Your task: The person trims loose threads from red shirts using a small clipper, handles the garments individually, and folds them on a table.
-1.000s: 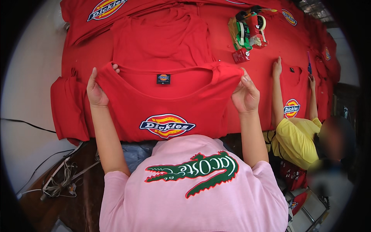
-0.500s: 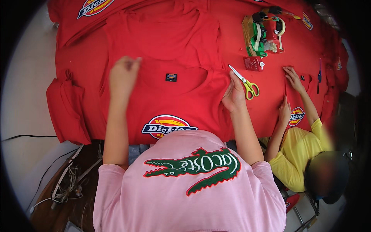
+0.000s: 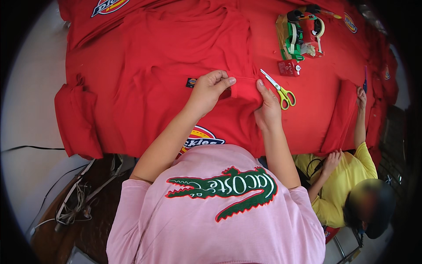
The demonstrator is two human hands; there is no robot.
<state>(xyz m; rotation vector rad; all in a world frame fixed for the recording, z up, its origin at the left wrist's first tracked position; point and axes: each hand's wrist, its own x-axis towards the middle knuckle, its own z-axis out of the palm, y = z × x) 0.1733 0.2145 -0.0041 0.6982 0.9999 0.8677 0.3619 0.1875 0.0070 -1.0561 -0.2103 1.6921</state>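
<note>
A red shirt (image 3: 149, 110) with a dark neck label (image 3: 191, 82) and a printed emblem on its chest is spread before me. My left hand (image 3: 207, 93) is closed in a pinch on its neckband, just right of the label. Its shoulder edge is gripped by my right hand (image 3: 269, 109), thumb on top, fingers underneath and partly hidden. Between both hands the cloth is stretched short and lifted a little. Scissors (image 3: 282, 93) with yellow-green handles lie right beside my right hand, not held.
Tape dispensers (image 3: 295, 39) and a small red box (image 3: 289, 68) stand at the back right. A co-worker in a yellow top (image 3: 347, 187) handles a folded red garment (image 3: 340, 116). A folded red bundle (image 3: 78, 121) lies at left; cables (image 3: 74, 204) hang below the table.
My left hand has moved right from the shirt's left side to its neckband and pinches it. The right hand stays near the same edge. The co-worker's garment is now folded narrow.
</note>
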